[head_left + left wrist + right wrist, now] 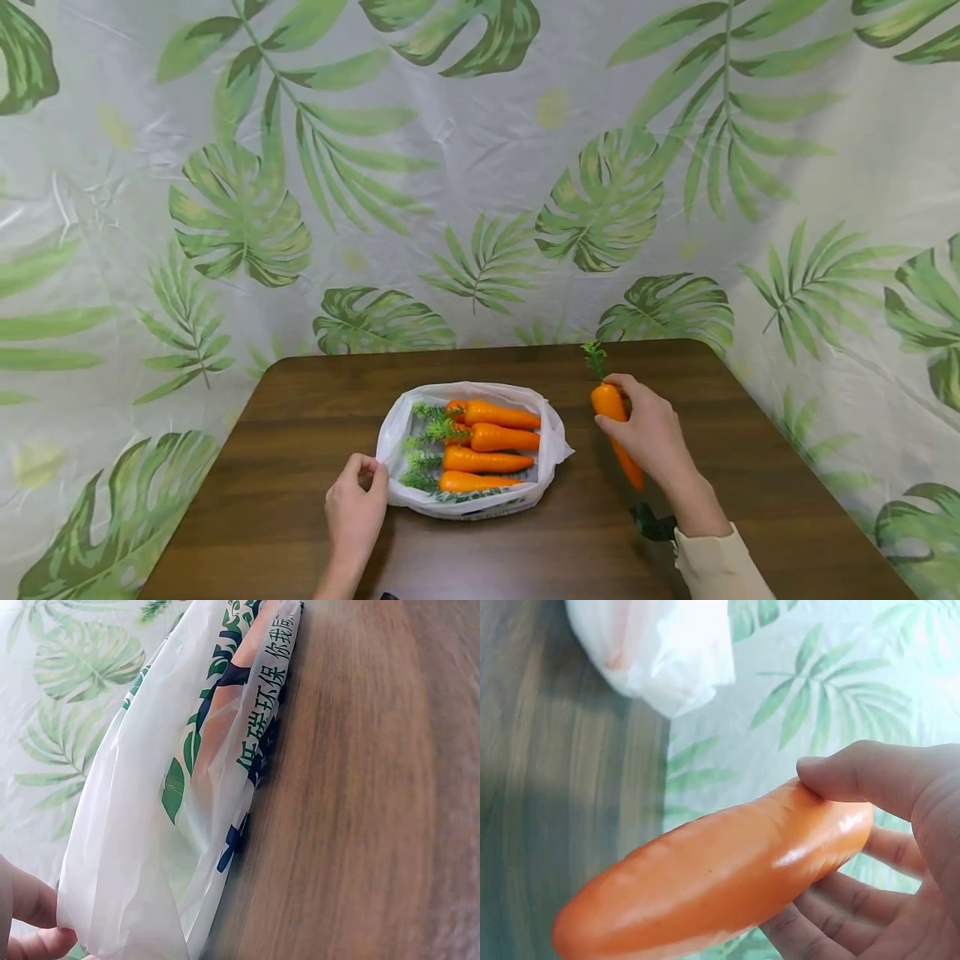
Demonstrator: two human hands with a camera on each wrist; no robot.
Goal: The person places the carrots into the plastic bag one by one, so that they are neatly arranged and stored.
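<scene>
A white plastic bag (pixel 555 446) lies on the table with its mouth spread wide. Inside it several orange carrots (pixel 487 461) lie side by side, their green tops toward the left. My left hand (pixel 356 502) pinches the bag's left rim between thumb and fingers; the left wrist view shows the bag's side (pixel 127 825) with green print. To the right of the bag, my right hand (pixel 651 429) grips another carrot (pixel 606 402) near its thick end, green top up and tip toward me. In the right wrist view this carrot (pixel 705 870) sits between thumb and fingers.
The dark wooden table (pixel 300 417) has rounded far corners. Behind it hangs a pale curtain (pixel 487 167) printed with green leaves. A black strap (pixel 651 523) sits at my right wrist, beside a cream sleeve (pixel 720 562).
</scene>
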